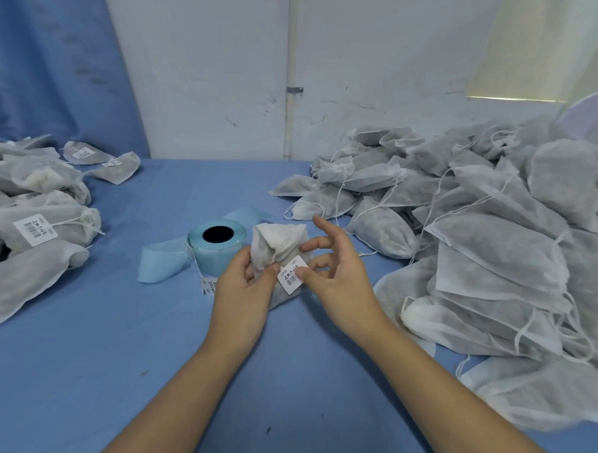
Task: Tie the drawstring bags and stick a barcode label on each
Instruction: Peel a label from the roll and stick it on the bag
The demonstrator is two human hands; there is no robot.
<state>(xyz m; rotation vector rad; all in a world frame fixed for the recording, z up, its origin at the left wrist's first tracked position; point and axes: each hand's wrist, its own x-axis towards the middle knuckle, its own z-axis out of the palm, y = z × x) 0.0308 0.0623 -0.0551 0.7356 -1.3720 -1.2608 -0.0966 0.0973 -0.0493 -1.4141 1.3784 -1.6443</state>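
Note:
A small white drawstring bag (278, 245) stands at the middle of the blue table, its gathered top pointing up. My left hand (240, 290) grips the bag from the left, thumb and fingers curled round its side. A white barcode label (293, 274) lies against the bag's front. My right hand (330, 273) presses the label with its thumb while the other fingers spread loosely above it. Just behind the bag sits a light blue roll of labels (219, 247), with its backing strip trailing to the left.
A large heap of grey drawstring bags (489, 225) fills the right side of the table. Labelled bags (33, 220) are piled at the left edge. A white wall with a pipe (289, 72) rises behind. Blue tabletop (125, 353) shows in front.

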